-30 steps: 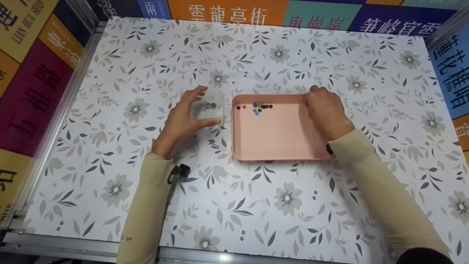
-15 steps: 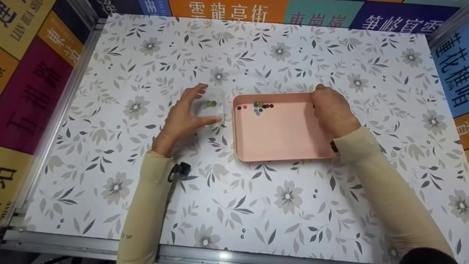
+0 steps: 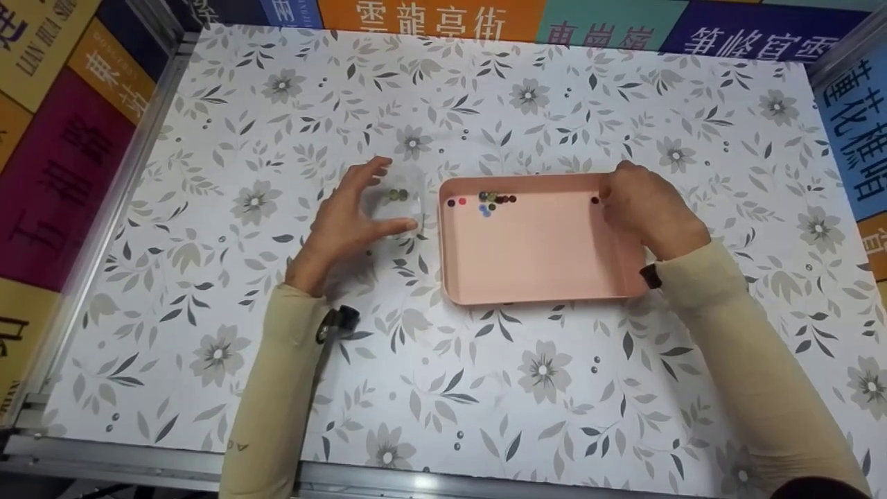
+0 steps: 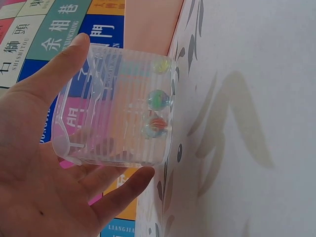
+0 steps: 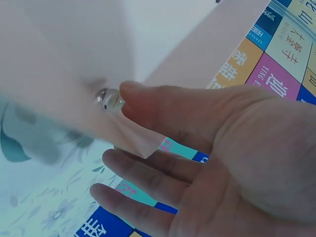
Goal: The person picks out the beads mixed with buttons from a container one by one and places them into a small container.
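Note:
My left hand (image 3: 337, 218) holds a small clear plastic box (image 4: 111, 111) that stands on the table, thumb along one side and fingers along the other. Several glass marbles (image 4: 158, 99) lie at its bottom. To its right is a shallow pink tray (image 3: 537, 267), with small coloured marbles grouped near its back left. My right hand (image 3: 655, 208) reaches over the tray's back right corner, thumb inside and some fingers outside the wall. Right at its thumb tip is a clear marble (image 5: 109, 98); the index fingertip is hidden, so a pinch cannot be confirmed.
The table (image 3: 277, 388) has a white floral cover and a metal edge in front. Colourful panels (image 3: 429, 24) with printed characters stand along the back and both sides. A dark wrist camera (image 3: 339, 322) sits at the left cuff.
My right hand has slid right along the tray's back wall to its corner, and a dark marble now shows beside the fingers. The left hand and clear box stay nearly still.

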### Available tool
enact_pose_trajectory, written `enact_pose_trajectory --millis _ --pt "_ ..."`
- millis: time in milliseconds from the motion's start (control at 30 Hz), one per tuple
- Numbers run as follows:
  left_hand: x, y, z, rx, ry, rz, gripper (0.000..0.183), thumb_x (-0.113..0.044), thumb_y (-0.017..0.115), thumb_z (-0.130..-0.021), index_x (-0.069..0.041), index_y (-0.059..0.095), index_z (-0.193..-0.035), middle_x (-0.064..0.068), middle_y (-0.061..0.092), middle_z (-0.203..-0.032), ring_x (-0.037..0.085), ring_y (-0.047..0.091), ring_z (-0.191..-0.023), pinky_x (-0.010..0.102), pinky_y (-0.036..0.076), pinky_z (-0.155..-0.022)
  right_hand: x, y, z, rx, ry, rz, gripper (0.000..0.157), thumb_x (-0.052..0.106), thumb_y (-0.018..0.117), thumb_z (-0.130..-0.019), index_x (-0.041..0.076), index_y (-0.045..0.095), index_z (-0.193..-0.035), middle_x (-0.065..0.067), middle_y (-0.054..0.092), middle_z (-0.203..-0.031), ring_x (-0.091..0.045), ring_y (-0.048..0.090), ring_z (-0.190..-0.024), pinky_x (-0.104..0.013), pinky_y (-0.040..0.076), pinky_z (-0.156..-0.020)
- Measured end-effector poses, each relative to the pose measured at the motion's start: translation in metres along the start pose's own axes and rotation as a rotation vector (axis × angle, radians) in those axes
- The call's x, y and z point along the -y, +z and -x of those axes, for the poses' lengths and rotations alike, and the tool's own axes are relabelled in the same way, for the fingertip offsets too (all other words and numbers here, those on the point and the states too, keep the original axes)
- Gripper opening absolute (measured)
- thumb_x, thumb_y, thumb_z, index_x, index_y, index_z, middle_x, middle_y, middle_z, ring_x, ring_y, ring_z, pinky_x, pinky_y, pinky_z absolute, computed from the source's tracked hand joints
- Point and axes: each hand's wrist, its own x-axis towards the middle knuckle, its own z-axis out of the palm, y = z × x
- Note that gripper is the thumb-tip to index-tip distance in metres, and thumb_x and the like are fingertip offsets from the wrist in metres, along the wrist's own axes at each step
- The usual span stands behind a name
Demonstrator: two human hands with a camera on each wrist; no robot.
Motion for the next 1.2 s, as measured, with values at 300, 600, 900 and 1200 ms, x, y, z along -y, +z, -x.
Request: enact_pose_trajectory --millis 300,600,900,1200 --pt "0.000 0.000 0.000 0.005 0.000 0.016 0.103 -0.053 0.093 -0.072 -0.030 0.041 -0.158 0.003 0.050 -0.156 0.027 0.051 -0.144 0.052 0.043 -0.119 -0.005 0.000 0.002 -0.004 -0.012 -0.011 0.017 -0.001 0.061 -0.086 -0.004 0.073 -0.098 -0.023 0.061 -0.100 -0.036 0.057 -0.084 -0.047 0.050 -0.070" --pt "0.000 0.001 -0.001 0.003 0.002 0.004 0.103 -0.053 0.093 -0.072 -0.033 0.041 -0.158 0.002 0.051 -0.155 0.027 0.052 -0.143 0.052 0.044 -0.118 -0.009 0.002 0.000 -0.012 0.000 -0.032 0.018 0.000 0.063 -0.087 -0.002 0.077 -0.098 -0.025 0.067 -0.105 -0.038 0.061 -0.088 -0.052 0.053 -0.075" --pt "0.000 0.001 0.000 0.003 -0.004 0.028 0.102 -0.054 0.093 -0.072 -0.032 0.041 -0.158 0.001 0.050 -0.155 0.025 0.050 -0.145 0.052 0.042 -0.120 -0.016 0.007 -0.003 0.006 0.007 -0.141 0.015 0.001 0.063 -0.086 -0.003 0.076 -0.094 -0.024 0.067 -0.102 -0.035 0.060 -0.089 -0.034 0.047 -0.067" --pt "0.000 0.001 0.000 0.007 -0.009 0.030 0.103 -0.053 0.093 -0.072 -0.034 0.040 -0.158 0.002 0.050 -0.156 0.026 0.050 -0.144 0.051 0.043 -0.120 -0.022 0.012 -0.001 0.028 -0.005 -0.264 0.014 0.001 0.066 -0.091 -0.009 0.074 -0.098 -0.028 0.071 -0.102 -0.037 0.062 -0.092 -0.026 0.046 -0.064"
